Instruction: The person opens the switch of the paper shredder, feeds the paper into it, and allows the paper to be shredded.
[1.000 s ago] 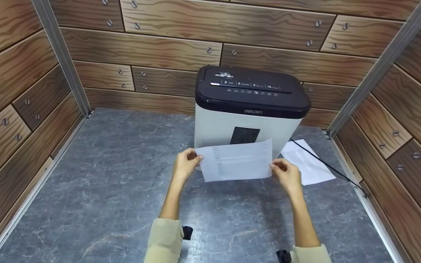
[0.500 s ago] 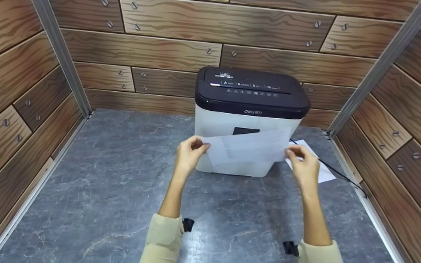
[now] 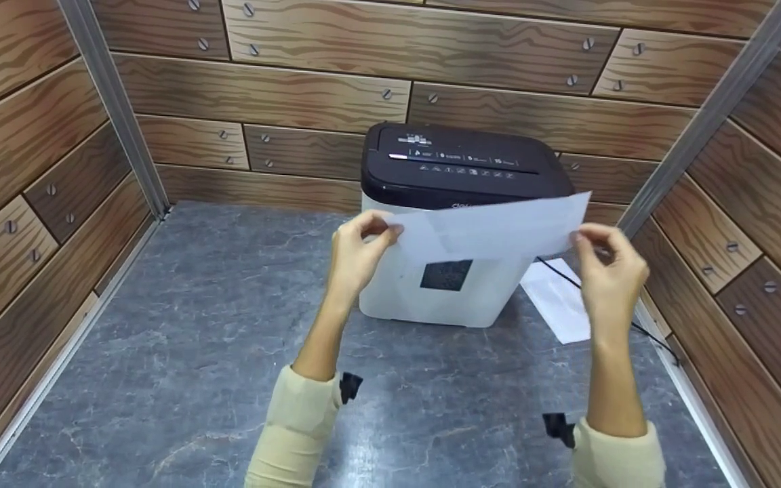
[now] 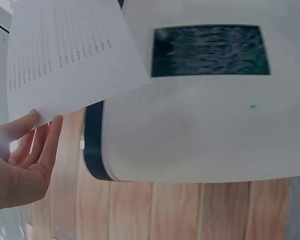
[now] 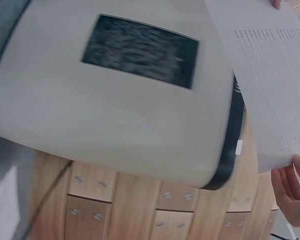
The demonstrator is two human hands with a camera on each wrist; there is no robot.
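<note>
Both hands hold one sheet of printed paper [image 3: 492, 227] up in front of a paper shredder [image 3: 445, 298]. My left hand [image 3: 360, 251] pinches the sheet's left edge between thumb and fingers, and my right hand [image 3: 611, 264] pinches its right edge. The shredder has a white bin and a black top with a narrow slot [image 3: 472, 165]; the sheet overlaps the top's front edge in the head view. Rows of print show on the paper [image 4: 75, 55] in the left wrist view. The right wrist view shows the right fingers [image 5: 285, 192] at the sheet's corner.
Another white sheet [image 3: 556, 305] lies on the grey marbled floor [image 3: 214, 325] right of the shredder. A black cord [image 3: 655, 339] runs from behind the shredder to the right wall. Wood-patterned panels [image 3: 262, 88] stand behind and on both sides.
Both hands have lifted the sheet from low before the white bin to the height of the black top, shifting right. The right hand moved farther. The shredder stays in place.
</note>
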